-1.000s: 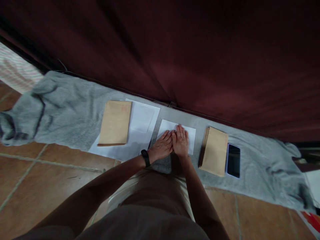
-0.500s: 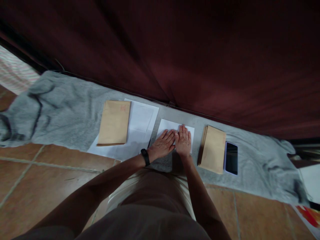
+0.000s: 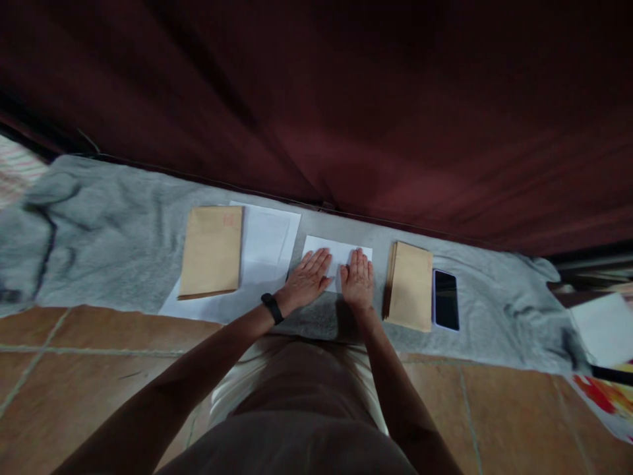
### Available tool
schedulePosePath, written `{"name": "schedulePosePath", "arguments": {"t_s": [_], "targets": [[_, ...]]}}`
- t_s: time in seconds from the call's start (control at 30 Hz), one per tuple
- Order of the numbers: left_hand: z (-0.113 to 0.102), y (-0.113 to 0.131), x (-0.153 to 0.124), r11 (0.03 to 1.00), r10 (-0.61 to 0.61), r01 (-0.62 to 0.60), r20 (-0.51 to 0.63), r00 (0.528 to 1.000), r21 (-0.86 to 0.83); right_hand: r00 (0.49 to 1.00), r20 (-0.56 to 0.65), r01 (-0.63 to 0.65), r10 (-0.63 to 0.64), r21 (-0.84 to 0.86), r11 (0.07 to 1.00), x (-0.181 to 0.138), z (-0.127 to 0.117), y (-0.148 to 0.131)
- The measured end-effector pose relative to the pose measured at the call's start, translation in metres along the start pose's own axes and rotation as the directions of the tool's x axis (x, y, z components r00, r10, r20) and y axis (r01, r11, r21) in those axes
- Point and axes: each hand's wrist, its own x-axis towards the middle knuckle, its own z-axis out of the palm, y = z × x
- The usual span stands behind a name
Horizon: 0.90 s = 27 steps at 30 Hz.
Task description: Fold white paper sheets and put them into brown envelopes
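A small white sheet of paper (image 3: 337, 251), possibly folded, lies flat on the grey cloth in front of me. My left hand (image 3: 307, 280) rests open on its left part, fingers stretched forward. On its right part my right hand (image 3: 358, 280) lies flat with the fingers extended. A gap shows bare paper between the two hands. Left of them, a stack of brown envelopes (image 3: 210, 251) sits on larger white sheets (image 3: 267, 241). To the right stands another stack of brown envelopes (image 3: 410, 287), beside my right hand and apart from it.
A phone (image 3: 446, 300) lies right of the right-hand envelopes. The grey cloth (image 3: 119, 237) covers a long narrow surface, with a dark red curtain (image 3: 346, 132) along its far edge. Tiled floor (image 3: 123, 369) is on my side. A white object (image 3: 606, 326) stands at far right.
My hands have moved apart over the white paper, the left one toward the left; before, they were touching at the middle. The whole view has shifted slightly.
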Motion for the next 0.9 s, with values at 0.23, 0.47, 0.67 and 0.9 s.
{"name": "schedulePosePath", "arguments": {"t_s": [0.23,0.47,0.67,0.9], "targets": [[0.003,-0.01,0.001,0.994,-0.104,0.104,-0.031,0.994,-0.022,1.0,-0.025,-0.017,0.016,-0.025,1.0,-0.007,0.0,0.003],[0.003,-0.007,0.009,0.969,-0.247,0.246,-0.078,0.966,-0.019,0.999,-0.023,-0.029,0.028,-0.034,0.999,-0.019,-0.008,0.007],[0.007,0.019,0.029,0.992,-0.13,0.129,-0.065,0.989,-0.011,0.998,-0.058,-0.022,0.018,-0.07,0.997,-0.024,-0.007,0.008],[0.009,0.024,0.042,0.995,-0.098,0.098,-0.013,0.995,0.013,0.997,-0.077,-0.019,0.014,-0.06,0.998,-0.024,-0.007,0.007]]}}
